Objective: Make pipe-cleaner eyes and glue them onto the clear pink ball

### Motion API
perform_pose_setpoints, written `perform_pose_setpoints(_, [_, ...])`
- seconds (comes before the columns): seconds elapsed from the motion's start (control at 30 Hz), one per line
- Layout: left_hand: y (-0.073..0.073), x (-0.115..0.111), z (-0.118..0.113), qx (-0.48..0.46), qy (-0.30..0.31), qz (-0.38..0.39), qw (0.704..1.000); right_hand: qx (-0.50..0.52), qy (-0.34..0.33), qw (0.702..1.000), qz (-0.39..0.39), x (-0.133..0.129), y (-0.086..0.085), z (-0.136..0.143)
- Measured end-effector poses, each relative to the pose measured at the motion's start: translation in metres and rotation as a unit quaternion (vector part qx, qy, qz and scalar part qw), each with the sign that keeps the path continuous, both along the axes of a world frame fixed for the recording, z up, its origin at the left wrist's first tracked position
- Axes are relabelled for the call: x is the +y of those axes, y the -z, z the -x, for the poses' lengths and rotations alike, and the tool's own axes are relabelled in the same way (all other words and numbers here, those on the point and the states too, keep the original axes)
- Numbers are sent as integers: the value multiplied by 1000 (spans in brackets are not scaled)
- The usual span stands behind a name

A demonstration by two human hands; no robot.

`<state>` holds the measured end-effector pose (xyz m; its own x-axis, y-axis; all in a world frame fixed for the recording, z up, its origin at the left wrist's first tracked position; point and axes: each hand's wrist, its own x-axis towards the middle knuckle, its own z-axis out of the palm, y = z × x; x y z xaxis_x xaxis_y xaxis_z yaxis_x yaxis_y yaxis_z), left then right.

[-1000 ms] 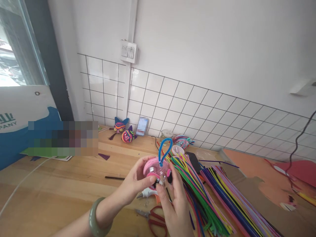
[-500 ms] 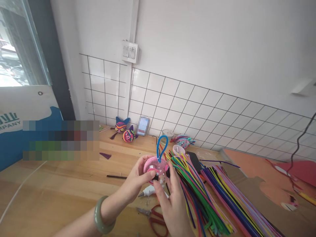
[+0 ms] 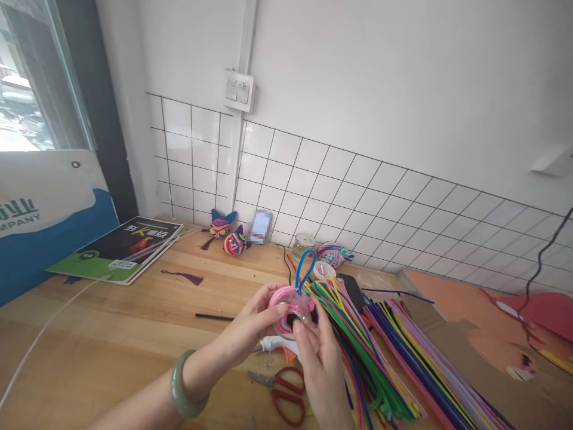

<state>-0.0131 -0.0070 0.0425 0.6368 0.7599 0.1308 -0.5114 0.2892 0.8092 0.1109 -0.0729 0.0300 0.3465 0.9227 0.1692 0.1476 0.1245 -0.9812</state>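
Note:
Between my two hands is a round clear ball ornament (image 3: 287,294), partly wrapped in pink pipe cleaner, with black patches on its front and a blue pipe-cleaner loop (image 3: 307,267) standing up from its top. My left hand (image 3: 259,313) grips its left side, thumb pressed on the front. My right hand (image 3: 316,346) closes on its right side, with fingertips at the lower front near a black patch. Below the ball lie a white glue gun (image 3: 275,343), partly covered by my right hand, and red-handled scissors (image 3: 286,391).
Bundles of coloured pipe cleaners (image 3: 412,346) spread to the right. Two finished animal-like ornaments (image 3: 235,242), a glass jar (image 3: 304,242) and a small pink tub (image 3: 324,270) stand along the wall. A purple tassel (image 3: 190,277) and a book (image 3: 120,251) lie left.
Both hands and the ball have shifted slightly right. The ball has turned a little, so its loop leans more to the right, and more of the scissors shows.

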Motion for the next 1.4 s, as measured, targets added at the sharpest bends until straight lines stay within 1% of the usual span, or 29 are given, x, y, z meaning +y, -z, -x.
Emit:
perform_pose_setpoints(0.17, [-3, -2, 0, 27, -10, -14, 999, 14, -10, 1000, -2, -1, -2, -2])
perform_pose_setpoints(0.37, [-6, -3, -2, 37, -43, -24, 998, 7, -26, 1000, -1, 0, -2, -3])
perform_pose_setpoints(0.53, [-5, -3, -2, 36, -58, -12, 998, 22, -34, 999, -19, 1, -9, 1])
perform_pose_setpoints(0.6, [-4, -1, -1, 35, -59, -15, 998, 32, -36, 999, -21, 0, -11, -2])
perform_pose_setpoints(0.67, [-2, 1, 1, 33, -59, -22, 997, 42, -31, 998, -20, 0, -10, -12])
perform_pose_setpoints(0.7, [-2, 2, 2, 32, -61, -27, 997, 48, -22, 998, -18, -1, -8, -19])
perform_pose_setpoints(0.83, [-3, 7, 6, 41, -70, -44, 996, 20, 70, 997, 3, -5, 4, -49])
perform_pose_setpoints(0.93, [-6, 11, 9, 43, -78, -46, 995, -31, 91, 995, 36, -11, 15, -62])
perform_pose_setpoints(0.97, [-6, 12, 10, 42, -84, -46, 995, -43, 83, 995, 46, -12, 19, -64])
perform_pose_setpoints(1.03, [-7, 15, 12, 39, -98, -46, 993, -73, 39, 994, 65, -16, 27, -66])
perform_pose_setpoints(1.1, [-8, 18, 14, 38, -114, -44, 992, -129, -19, 988, 78, -18, 35, -66])
perform_pose_setpoints(1.17, [-8, 20, 16, 33, -125, -45, 991, -199, -44, 976, 72, -18, 41, -65])
perform_pose_setpoints(1.23, [-9, 22, 18, 26, -128, -47, 990, -254, -26, 965, 53, -17, 45, -65])
perform_pose_setpoints(1.3, [-10, 24, 20, 24, -125, -49, 991, -287, -1, 957, 44, -15, 49, -65])
perform_pose_setpoints(1.4, [-11, 27, 22, 24, -135, -55, 989, -320, 0, 944, 74, -7, 57, -66])
